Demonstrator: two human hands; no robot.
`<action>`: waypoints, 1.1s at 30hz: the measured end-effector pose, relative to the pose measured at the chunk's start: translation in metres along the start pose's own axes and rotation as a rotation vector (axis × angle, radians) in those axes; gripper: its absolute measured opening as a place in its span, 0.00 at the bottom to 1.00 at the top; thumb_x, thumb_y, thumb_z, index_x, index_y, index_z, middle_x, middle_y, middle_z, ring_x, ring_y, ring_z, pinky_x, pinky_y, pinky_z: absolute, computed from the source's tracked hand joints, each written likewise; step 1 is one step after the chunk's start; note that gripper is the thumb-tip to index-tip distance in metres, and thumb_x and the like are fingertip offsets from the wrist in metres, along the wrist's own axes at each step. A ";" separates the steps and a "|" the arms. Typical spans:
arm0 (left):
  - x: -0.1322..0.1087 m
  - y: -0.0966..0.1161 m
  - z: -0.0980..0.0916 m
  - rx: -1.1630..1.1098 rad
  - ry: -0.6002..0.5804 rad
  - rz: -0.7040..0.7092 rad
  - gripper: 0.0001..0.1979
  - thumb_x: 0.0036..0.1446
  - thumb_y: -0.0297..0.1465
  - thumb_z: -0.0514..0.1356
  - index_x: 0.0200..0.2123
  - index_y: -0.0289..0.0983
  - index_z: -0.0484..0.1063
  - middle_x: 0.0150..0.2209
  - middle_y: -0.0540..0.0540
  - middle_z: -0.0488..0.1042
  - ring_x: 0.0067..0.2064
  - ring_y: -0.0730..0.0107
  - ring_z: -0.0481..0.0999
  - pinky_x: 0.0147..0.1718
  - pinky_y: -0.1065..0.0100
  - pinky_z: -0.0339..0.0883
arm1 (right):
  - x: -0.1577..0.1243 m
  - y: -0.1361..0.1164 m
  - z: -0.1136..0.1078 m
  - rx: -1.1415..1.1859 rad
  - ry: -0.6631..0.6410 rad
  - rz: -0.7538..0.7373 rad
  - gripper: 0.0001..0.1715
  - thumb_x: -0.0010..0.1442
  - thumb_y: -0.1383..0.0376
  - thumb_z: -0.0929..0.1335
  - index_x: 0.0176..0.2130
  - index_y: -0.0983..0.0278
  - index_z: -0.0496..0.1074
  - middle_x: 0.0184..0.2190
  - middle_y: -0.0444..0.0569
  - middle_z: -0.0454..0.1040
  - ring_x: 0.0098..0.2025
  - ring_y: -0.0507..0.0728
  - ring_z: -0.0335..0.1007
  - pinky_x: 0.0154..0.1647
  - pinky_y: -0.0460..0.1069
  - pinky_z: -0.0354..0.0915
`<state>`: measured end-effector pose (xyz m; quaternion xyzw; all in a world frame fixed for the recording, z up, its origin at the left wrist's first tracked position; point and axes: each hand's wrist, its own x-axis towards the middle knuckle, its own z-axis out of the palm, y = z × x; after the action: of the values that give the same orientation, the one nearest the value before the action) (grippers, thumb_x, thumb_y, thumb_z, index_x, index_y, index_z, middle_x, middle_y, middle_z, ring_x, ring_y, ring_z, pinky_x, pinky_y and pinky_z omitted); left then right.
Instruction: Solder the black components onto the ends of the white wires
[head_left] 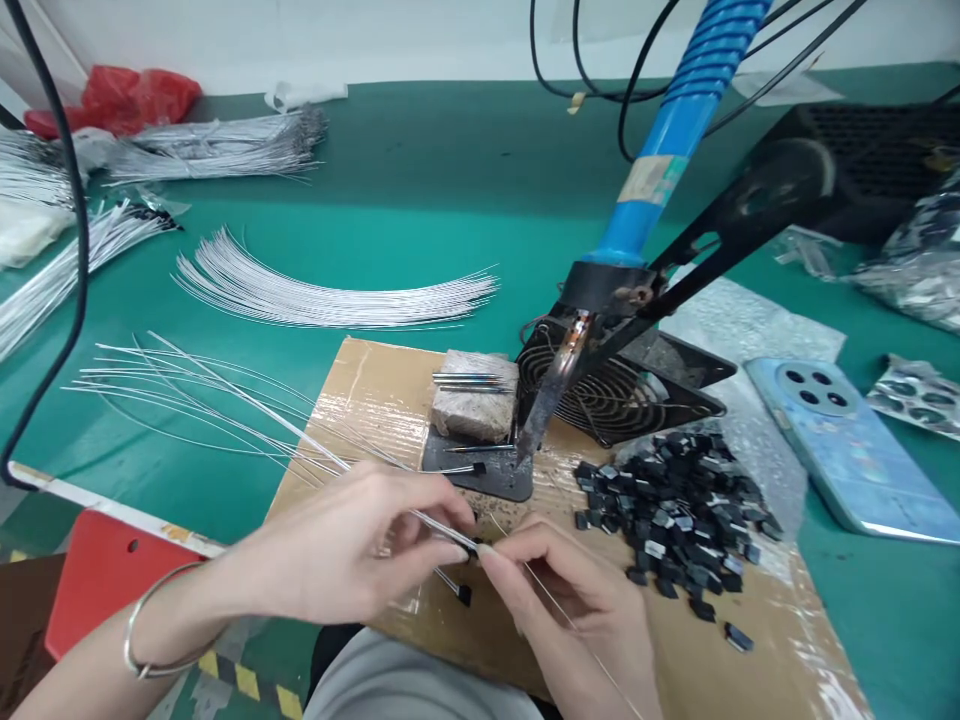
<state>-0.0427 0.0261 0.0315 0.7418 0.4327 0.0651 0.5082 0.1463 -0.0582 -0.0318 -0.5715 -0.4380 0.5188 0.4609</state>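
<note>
My left hand (367,550) is pinched around a few thin white wires (431,520), near their right end. A small dark piece is partly hidden between the fingertips of both hands. My right hand (574,610) meets the left fingertips, with thumb and index finger closed. A thin metallic wire, perhaps solder (553,600), runs through the right hand, its free tip pointing up and left. Below the left fingers, a wire ends in a small black connector (464,596). Just beyond the hands, another wire with a black end (478,468) lies on a dark plate (517,487).
A soldering iron (559,375), clamped tip-down in a blue-armed holder (652,190), stands over the cardboard (375,385). Beside it are a black fan (600,390), a pile of black connectors (675,520) and a phone (847,440). A white wire bundle (337,300) lies behind.
</note>
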 end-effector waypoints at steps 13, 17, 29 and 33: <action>0.019 0.002 0.027 -0.389 0.167 -0.170 0.08 0.59 0.33 0.63 0.32 0.34 0.73 0.26 0.52 0.70 0.25 0.76 0.62 0.24 0.72 0.54 | 0.005 0.033 -0.031 0.382 0.059 -0.078 0.36 0.73 0.48 0.55 0.41 0.61 0.84 0.29 0.52 0.78 0.27 0.55 0.75 0.26 0.49 0.73; 0.020 0.002 0.028 -0.439 0.182 -0.144 0.08 0.59 0.33 0.63 0.32 0.34 0.72 0.26 0.52 0.69 0.26 0.75 0.64 0.25 0.72 0.56 | 0.004 0.032 -0.025 0.289 0.182 -0.058 0.26 0.72 0.54 0.62 0.36 0.61 0.84 0.26 0.49 0.77 0.26 0.54 0.72 0.25 0.47 0.68; 0.018 0.000 0.035 -0.423 0.110 -0.196 0.09 0.61 0.35 0.62 0.33 0.35 0.73 0.27 0.51 0.70 0.25 0.75 0.59 0.24 0.70 0.51 | 0.005 0.002 -0.003 -0.140 0.085 -0.110 0.23 0.71 0.57 0.63 0.26 0.61 0.69 0.22 0.42 0.66 0.25 0.51 0.63 0.27 0.47 0.56; 0.017 0.000 0.038 -0.430 0.101 -0.223 0.09 0.60 0.36 0.62 0.32 0.35 0.73 0.26 0.50 0.69 0.27 0.73 0.61 0.24 0.70 0.52 | 0.007 0.006 -0.005 -0.234 0.007 -0.269 0.20 0.71 0.64 0.63 0.26 0.61 0.63 0.24 0.41 0.63 0.26 0.51 0.60 0.27 0.47 0.55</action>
<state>-0.0116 0.0113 0.0074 0.5600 0.5128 0.1362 0.6363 0.1518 -0.0524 -0.0389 -0.5594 -0.5662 0.3959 0.4581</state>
